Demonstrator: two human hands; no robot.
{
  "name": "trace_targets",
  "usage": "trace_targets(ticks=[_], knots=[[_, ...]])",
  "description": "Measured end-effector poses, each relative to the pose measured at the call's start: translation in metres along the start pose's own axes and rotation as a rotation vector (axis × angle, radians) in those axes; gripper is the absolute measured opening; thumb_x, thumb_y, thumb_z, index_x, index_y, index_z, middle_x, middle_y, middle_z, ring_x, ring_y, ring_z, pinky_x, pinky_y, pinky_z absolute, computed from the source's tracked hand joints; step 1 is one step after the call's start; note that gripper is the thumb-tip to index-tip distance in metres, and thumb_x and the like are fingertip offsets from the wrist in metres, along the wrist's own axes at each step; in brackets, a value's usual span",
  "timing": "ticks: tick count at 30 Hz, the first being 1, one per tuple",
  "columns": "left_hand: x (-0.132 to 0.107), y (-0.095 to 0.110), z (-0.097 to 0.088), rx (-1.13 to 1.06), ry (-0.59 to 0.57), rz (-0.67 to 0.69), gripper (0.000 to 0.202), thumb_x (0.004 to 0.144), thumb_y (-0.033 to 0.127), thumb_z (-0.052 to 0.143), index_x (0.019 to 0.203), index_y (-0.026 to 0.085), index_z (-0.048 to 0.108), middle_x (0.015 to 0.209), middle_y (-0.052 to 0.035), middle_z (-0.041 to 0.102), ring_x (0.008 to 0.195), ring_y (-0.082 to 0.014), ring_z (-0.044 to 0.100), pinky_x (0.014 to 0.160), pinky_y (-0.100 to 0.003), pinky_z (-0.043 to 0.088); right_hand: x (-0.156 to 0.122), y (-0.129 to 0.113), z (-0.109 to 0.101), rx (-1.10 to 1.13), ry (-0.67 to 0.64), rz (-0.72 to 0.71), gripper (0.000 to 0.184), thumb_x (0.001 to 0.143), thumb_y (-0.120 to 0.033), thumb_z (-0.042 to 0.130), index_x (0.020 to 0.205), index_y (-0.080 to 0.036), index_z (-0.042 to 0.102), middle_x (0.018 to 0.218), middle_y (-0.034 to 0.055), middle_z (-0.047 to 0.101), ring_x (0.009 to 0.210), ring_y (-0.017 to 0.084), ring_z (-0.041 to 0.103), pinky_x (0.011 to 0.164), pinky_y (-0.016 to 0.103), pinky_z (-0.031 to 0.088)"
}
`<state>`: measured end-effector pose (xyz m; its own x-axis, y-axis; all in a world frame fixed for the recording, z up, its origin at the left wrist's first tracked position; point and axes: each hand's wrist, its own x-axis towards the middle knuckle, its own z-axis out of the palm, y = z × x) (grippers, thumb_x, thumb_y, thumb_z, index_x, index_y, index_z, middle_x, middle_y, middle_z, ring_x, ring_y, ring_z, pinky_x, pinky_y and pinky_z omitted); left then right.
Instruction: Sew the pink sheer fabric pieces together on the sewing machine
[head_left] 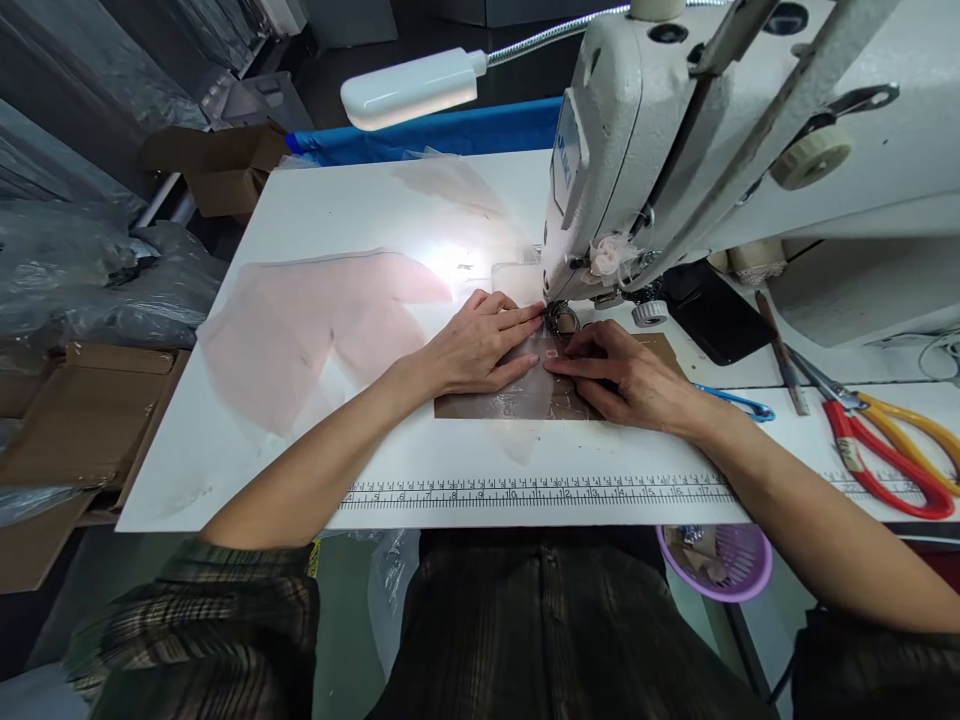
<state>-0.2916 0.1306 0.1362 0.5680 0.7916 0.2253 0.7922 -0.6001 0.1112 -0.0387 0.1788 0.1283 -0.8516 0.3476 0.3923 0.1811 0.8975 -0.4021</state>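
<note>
In the head view, one sheer fabric piece (525,398) is pressed beside one sewing machine (607,150) by the left hand (484,345), laid flat; it is touched by the half-curled right hand (622,378), whether pinched cannot be told. One pair of scissors (850,432) is seen rightward.

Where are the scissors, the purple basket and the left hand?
Scissors (846,436): head view, on the red handle.
Purple basket (752,562): head view, inner wall.
Left hand (486,345): head view, back of the hand.
</note>
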Motion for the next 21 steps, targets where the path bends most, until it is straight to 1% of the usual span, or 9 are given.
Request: trace_targets(ticks=[9, 13, 17, 21], knots=[[-0.0001, 0.0003, 0.0022, -0.042, 0.013, -0.017, 0.049, 0.1, 0.041, 0.045, 0.139, 0.014, 0.055, 0.149, -0.0115, 0.052, 0.116, -0.0282, 0.052, 0.1, -0.047, 0.038, 0.0013, -0.0003, 0.0006, 0.0, 0.015, -0.005, 0.034, 0.089, -0.014, 0.053, 0.114, -0.02, 0.076, 0.107, 0.0124, 0.06, 0.099, 0.021, 0.059, 0.092, 0.038, 0.057], [0.0005, 0.0011, 0.0018, -0.035, 0.006, -0.024, 0.05, 0.1, 0.041, 0.044, 0.139, 0.011, 0.055, 0.149, -0.0121, 0.052, 0.116, -0.0283, 0.051, 0.099, -0.047, 0.037, 0.0012, -0.0008, -0.0001, -0.004, 0.007, 0.002, 0.035, 0.089, -0.014, 0.053, 0.116, -0.019, 0.076, 0.108, 0.0127, 0.06, 0.1, 0.021, 0.06, 0.092, 0.039, 0.057], [0.001, 0.0027, 0.0019, -0.024, 0.004, -0.031, 0.05, 0.101, 0.041, 0.044, 0.139, 0.012, 0.055, 0.148, -0.0127, 0.053, 0.117, -0.0289, 0.05, 0.099, -0.047, 0.037, 0.0007, -0.0015, -0.001, 0.013, 0.003, 0.027, 0.035, 0.09, -0.014, 0.053, 0.115, -0.021, 0.076, 0.108, 0.012, 0.061, 0.1, 0.021, 0.061, 0.092, 0.038, 0.058], [0.0004, 0.0041, 0.001, 0.026, 0.003, -0.012, 0.049, 0.102, 0.041, 0.042, 0.138, 0.011, 0.055, 0.148, -0.0135, 0.053, 0.116, -0.0295, 0.051, 0.099, -0.047, 0.038, 0.0011, -0.0021, -0.001, 0.029, -0.001, 0.049, 0.035, 0.091, -0.015, 0.052, 0.116, -0.022, 0.076, 0.108, 0.0115, 0.061, 0.1, 0.021, 0.061, 0.092, 0.039, 0.058]])
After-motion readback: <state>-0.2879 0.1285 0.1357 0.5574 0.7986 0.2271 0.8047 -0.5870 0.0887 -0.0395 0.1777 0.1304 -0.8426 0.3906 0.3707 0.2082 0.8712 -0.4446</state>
